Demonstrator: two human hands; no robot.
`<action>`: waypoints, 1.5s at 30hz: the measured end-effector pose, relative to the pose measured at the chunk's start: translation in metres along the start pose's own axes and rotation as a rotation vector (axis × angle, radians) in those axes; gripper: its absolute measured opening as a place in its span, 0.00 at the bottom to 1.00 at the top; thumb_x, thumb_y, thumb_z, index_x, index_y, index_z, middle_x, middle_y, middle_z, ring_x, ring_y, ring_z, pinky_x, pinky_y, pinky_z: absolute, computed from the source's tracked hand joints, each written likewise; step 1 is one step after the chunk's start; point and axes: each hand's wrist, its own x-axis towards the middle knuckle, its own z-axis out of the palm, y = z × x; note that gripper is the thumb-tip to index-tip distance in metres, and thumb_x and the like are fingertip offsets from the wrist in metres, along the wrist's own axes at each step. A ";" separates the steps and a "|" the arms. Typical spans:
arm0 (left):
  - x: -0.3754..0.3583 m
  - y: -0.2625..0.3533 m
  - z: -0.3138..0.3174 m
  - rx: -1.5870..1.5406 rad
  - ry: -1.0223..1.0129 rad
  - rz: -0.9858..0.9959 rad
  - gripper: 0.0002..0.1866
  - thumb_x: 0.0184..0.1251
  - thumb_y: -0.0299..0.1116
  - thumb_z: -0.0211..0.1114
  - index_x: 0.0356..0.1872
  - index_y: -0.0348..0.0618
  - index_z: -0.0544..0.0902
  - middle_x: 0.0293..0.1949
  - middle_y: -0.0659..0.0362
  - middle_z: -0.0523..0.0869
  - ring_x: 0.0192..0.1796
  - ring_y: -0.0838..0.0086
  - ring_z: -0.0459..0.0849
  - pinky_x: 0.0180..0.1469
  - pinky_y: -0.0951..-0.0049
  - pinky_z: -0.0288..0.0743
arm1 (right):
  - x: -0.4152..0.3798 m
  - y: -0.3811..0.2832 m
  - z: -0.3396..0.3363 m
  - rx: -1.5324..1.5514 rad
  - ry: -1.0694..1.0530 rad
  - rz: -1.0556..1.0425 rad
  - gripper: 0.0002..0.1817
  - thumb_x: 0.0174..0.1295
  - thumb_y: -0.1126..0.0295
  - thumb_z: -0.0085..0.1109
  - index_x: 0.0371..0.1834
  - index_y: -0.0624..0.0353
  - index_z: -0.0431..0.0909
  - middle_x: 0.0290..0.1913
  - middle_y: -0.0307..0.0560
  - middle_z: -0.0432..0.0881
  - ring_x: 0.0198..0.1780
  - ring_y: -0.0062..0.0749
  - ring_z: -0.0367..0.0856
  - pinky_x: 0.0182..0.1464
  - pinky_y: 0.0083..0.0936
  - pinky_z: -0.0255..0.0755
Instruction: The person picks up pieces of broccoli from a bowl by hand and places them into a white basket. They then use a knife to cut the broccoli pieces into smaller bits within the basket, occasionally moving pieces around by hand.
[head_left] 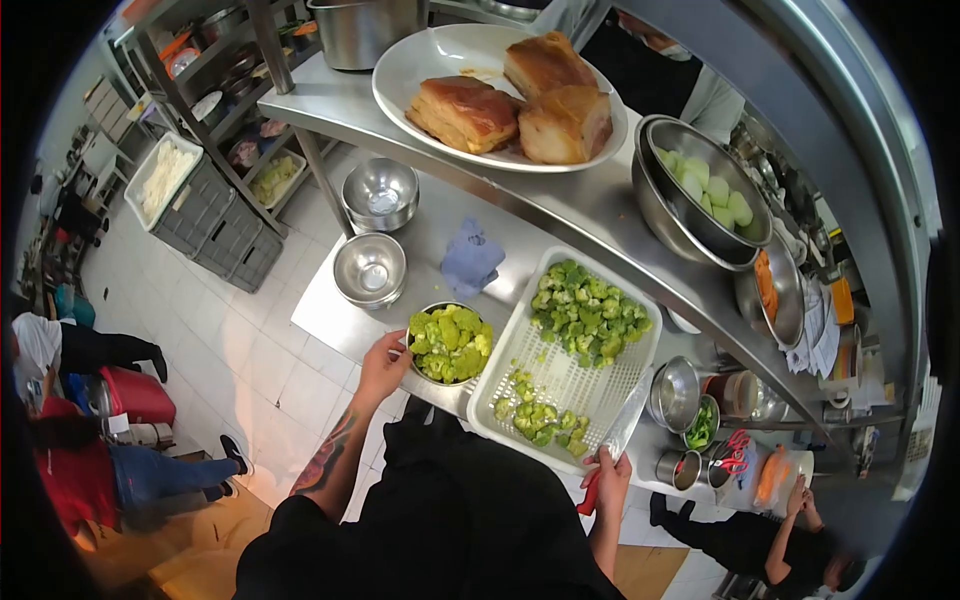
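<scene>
My left hand grips the left rim of a round metal bowl, its fingers at the edge. Yellow-green broccoli pieces heap the bowl to the top. In my right hand is a knife, its red handle down and its wide blade pointing away over the tray's right corner. Between the hands stands a white perforated plastic tray. Darker broccoli florets pile up at its far end, and a smaller scatter of broccoli pieces lies at the near end.
Metal bowls and a blue cloth lie on the counter. The shelf above bears a white platter of large meat blocks and a bowl of pale green chunks. Pots stand at right. Other people are at left and lower right.
</scene>
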 end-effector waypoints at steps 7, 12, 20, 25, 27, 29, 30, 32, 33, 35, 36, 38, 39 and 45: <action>0.054 0.131 -0.004 0.490 0.060 0.505 0.10 0.69 0.28 0.69 0.47 0.35 0.88 0.39 0.48 0.88 0.42 0.51 0.90 0.42 0.57 0.85 | 0.002 -0.002 0.001 -0.031 -0.019 -0.002 0.14 0.81 0.62 0.59 0.54 0.63 0.76 0.33 0.53 0.86 0.12 0.30 0.74 0.13 0.27 0.69; 0.173 0.097 0.050 1.219 -0.145 0.391 0.10 0.65 0.27 0.65 0.41 0.39 0.93 0.40 0.45 0.93 0.45 0.49 0.93 0.45 0.57 0.89 | 0.006 0.005 -0.003 -0.009 -0.039 -0.021 0.14 0.80 0.62 0.59 0.54 0.63 0.76 0.33 0.54 0.86 0.12 0.30 0.74 0.13 0.27 0.70; 0.209 0.075 0.072 1.491 -0.317 0.287 0.10 0.59 0.31 0.69 0.39 0.45 0.95 0.43 0.49 0.95 0.48 0.56 0.95 0.45 0.58 0.90 | 0.000 0.007 0.004 0.073 0.049 -0.043 0.12 0.81 0.63 0.59 0.50 0.63 0.76 0.31 0.53 0.86 0.12 0.29 0.74 0.13 0.26 0.69; 0.213 0.083 0.070 1.504 -0.399 0.259 0.12 0.57 0.31 0.71 0.41 0.43 0.94 0.46 0.47 0.95 0.49 0.56 0.95 0.46 0.58 0.91 | -0.002 0.010 0.004 0.120 0.067 -0.059 0.13 0.81 0.63 0.59 0.49 0.64 0.77 0.31 0.53 0.85 0.12 0.29 0.73 0.13 0.27 0.69; 0.214 0.081 0.067 1.497 -0.438 0.200 0.12 0.57 0.31 0.71 0.42 0.43 0.94 0.46 0.47 0.95 0.50 0.56 0.95 0.47 0.58 0.91 | -0.001 0.009 0.003 0.101 0.053 -0.059 0.13 0.81 0.63 0.58 0.49 0.64 0.77 0.31 0.53 0.85 0.12 0.29 0.73 0.13 0.27 0.69; 0.213 0.068 0.067 1.446 -0.364 0.298 0.13 0.58 0.32 0.70 0.43 0.41 0.93 0.48 0.46 0.94 0.50 0.54 0.95 0.48 0.56 0.91 | 0.001 0.006 -0.001 0.109 0.008 0.003 0.13 0.81 0.63 0.59 0.50 0.63 0.76 0.31 0.52 0.86 0.12 0.28 0.74 0.14 0.27 0.69; 0.211 0.065 0.068 1.440 -0.363 0.290 0.13 0.58 0.32 0.70 0.43 0.41 0.93 0.48 0.46 0.94 0.50 0.54 0.95 0.48 0.56 0.91 | 0.001 0.004 -0.002 0.099 0.003 0.004 0.13 0.81 0.63 0.59 0.50 0.63 0.76 0.31 0.52 0.86 0.12 0.28 0.74 0.14 0.27 0.69; 0.208 0.061 0.072 1.379 -0.223 0.345 0.14 0.59 0.32 0.69 0.44 0.39 0.93 0.48 0.46 0.93 0.50 0.52 0.94 0.49 0.53 0.91 | 0.002 -0.001 -0.002 0.086 -0.065 0.028 0.13 0.81 0.63 0.59 0.53 0.63 0.77 0.32 0.52 0.86 0.13 0.29 0.75 0.14 0.27 0.69; 0.205 0.062 0.072 1.376 -0.227 0.336 0.14 0.59 0.32 0.69 0.44 0.39 0.93 0.48 0.46 0.93 0.50 0.52 0.94 0.49 0.53 0.91 | 0.001 -0.003 -0.003 0.079 -0.068 0.034 0.13 0.81 0.63 0.59 0.53 0.63 0.77 0.32 0.52 0.86 0.13 0.29 0.75 0.14 0.27 0.69; 0.202 0.074 0.070 1.331 -0.272 0.278 0.14 0.59 0.32 0.69 0.43 0.37 0.92 0.46 0.45 0.93 0.49 0.50 0.94 0.49 0.52 0.90 | 0.003 -0.007 -0.003 0.050 -0.095 0.038 0.13 0.81 0.64 0.58 0.53 0.64 0.77 0.31 0.53 0.85 0.12 0.30 0.75 0.13 0.28 0.70; 0.203 0.075 0.069 1.328 -0.272 0.267 0.14 0.59 0.32 0.69 0.43 0.37 0.92 0.46 0.45 0.93 0.49 0.50 0.94 0.49 0.52 0.90 | 0.004 -0.006 -0.004 0.042 -0.100 0.043 0.13 0.81 0.64 0.58 0.53 0.64 0.77 0.31 0.53 0.85 0.12 0.30 0.75 0.13 0.28 0.70; 0.204 0.075 0.066 1.223 -0.160 0.366 0.12 0.59 0.32 0.68 0.41 0.40 0.93 0.42 0.44 0.93 0.47 0.50 0.94 0.49 0.53 0.90 | 0.006 -0.003 -0.006 0.039 -0.112 0.031 0.12 0.81 0.64 0.58 0.52 0.64 0.77 0.31 0.53 0.85 0.12 0.31 0.75 0.13 0.28 0.70; 0.191 0.089 0.056 1.061 -0.150 0.483 0.09 0.60 0.30 0.71 0.40 0.41 0.92 0.38 0.45 0.93 0.42 0.53 0.94 0.46 0.57 0.89 | 0.006 -0.003 -0.007 0.035 -0.117 0.038 0.12 0.81 0.64 0.58 0.52 0.64 0.77 0.31 0.53 0.85 0.12 0.31 0.75 0.13 0.28 0.70; 0.073 0.159 0.014 0.431 -0.230 0.457 0.08 0.62 0.26 0.77 0.40 0.37 0.89 0.32 0.52 0.91 0.33 0.67 0.90 0.41 0.67 0.84 | 0.007 -0.004 -0.007 0.051 -0.106 0.065 0.12 0.80 0.63 0.59 0.50 0.63 0.77 0.31 0.55 0.86 0.12 0.32 0.74 0.13 0.28 0.70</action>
